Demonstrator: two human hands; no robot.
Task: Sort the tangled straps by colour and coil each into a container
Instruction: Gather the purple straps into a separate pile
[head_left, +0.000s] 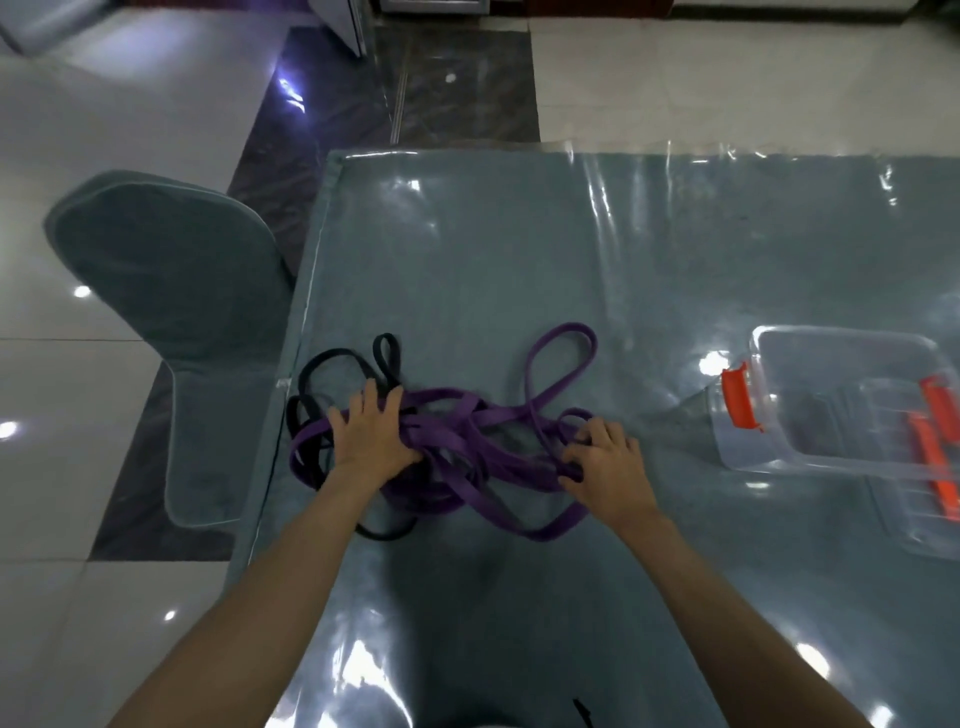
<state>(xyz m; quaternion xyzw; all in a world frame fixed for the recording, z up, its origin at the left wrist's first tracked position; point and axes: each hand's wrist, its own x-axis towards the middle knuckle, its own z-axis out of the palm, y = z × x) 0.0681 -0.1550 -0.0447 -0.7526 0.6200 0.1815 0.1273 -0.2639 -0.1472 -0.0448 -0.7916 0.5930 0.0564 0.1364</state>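
Head view shows sorting barely begun: left hand (373, 435) presses flat on the tangled purple strap (470, 441) and black strap (332, 364) mid-desk (519, 260), right hand (605, 460) fingers curl into purple loops; next, tease colours apart toward the clear containers (841, 400).

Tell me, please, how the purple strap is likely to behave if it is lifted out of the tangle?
The purple strap lies in loose flat loops, so it will probably droop limply rather than hold a shape. It is woven through the black strap, so lifting likely drags that along. The table has a glossy clear cover, so trailing loops may slide easily.
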